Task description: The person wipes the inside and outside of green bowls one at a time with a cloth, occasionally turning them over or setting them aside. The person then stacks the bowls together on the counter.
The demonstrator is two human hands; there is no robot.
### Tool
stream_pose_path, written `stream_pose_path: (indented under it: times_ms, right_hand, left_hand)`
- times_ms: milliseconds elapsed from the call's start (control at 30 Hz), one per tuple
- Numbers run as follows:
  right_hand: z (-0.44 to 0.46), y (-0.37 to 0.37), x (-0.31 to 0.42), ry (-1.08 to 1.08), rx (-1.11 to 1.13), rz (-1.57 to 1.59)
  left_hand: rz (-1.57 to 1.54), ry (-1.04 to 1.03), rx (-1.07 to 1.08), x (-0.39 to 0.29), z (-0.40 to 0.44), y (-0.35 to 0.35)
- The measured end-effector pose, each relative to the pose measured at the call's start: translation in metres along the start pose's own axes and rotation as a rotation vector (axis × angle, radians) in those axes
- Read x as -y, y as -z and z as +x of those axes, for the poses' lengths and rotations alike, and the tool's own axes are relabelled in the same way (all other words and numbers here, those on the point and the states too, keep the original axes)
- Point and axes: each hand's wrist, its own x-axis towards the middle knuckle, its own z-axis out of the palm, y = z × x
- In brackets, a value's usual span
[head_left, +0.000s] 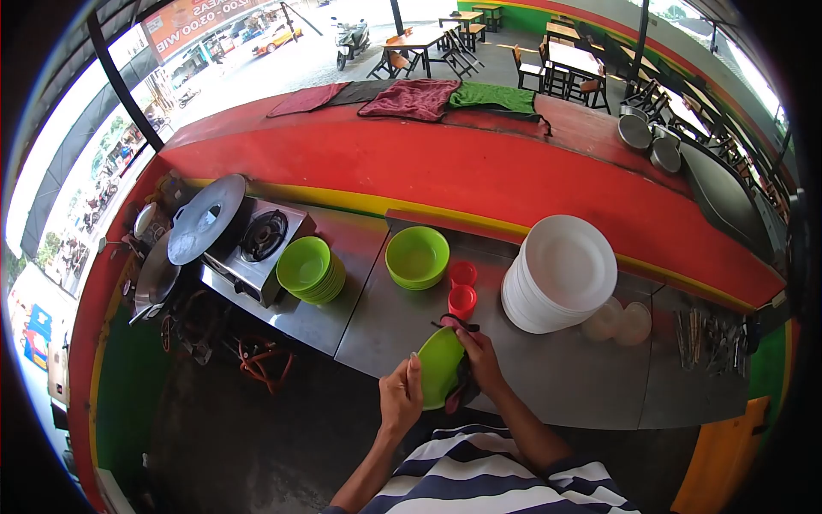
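Tilted on its side, a green bowl (439, 368) is held between my two hands in front of my body. My left hand (401, 396) grips its left rim, thumb up. On the right side, my right hand (481, 360) holds a dark and reddish cloth (463, 385) against the bowl. Just beyond them on the metal counter stand two red cups (462, 301). Behind, a short stack of green bowls (417, 258) rests on the counter, with a taller green stack (310, 270) to its left.
A tall stack of white plates (561, 274) stands right of the cups, beside translucent lids (618, 322) and cutlery (711, 340). At left are a gas stove (261, 240) and a large wok (207, 220). Cloths (409, 98) lie on the red ledge (360, 141).
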Motion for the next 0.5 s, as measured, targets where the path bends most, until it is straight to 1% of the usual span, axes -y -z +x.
stream_pose_path:
  times_ms: [67,133,167,200,267,300,333,400,433,467,500]
  right_hand:
    - [0.0,0.0,-0.006,-0.268,0.011,0.404]
    - [-0.014,-0.02,0.013,-0.51,-0.017,0.804]
    - [-0.011,-0.017,-0.008,-0.475,0.089,0.837]
    - [-0.005,-0.01,-0.045,-0.444,0.198,0.869]
    - [-0.001,-0.018,-0.049,-0.474,0.328,0.873]
    - [-0.002,-0.03,-0.014,-0.524,0.346,0.847]
    - [0.001,-0.041,0.005,-0.565,0.362,0.824]
    - [0.02,-0.041,-0.002,-0.689,0.365,0.797]
    - [0.029,-0.042,-0.006,-0.754,0.361,0.776]
    - [0.03,-0.05,-0.012,-0.739,0.234,0.734]
    - [0.034,-0.056,-0.012,-0.696,0.199,0.685]
  left_hand:
    - [-0.025,-0.057,-0.019,-0.008,0.004,0.011]
    - [-0.031,-0.138,-0.051,-0.006,0.008,0.018]
    - [-0.022,-0.189,-0.074,-0.002,0.009,0.021]
    - [-0.011,-0.238,-0.102,0.004,0.01,0.025]
    - [0.0,-0.313,-0.1,0.019,0.01,0.035]
    - [0.009,-0.359,-0.097,0.028,0.012,0.042]
    - [-0.007,-0.372,-0.062,0.038,0.015,0.049]
    - [-0.042,-0.404,0.026,0.062,0.024,0.065]
    - [-0.028,-0.375,0.037,0.074,0.031,0.074]
    - [-0.019,-0.34,0.044,0.087,0.036,0.082]
    - [-0.009,-0.302,0.048,0.088,0.041,0.09]
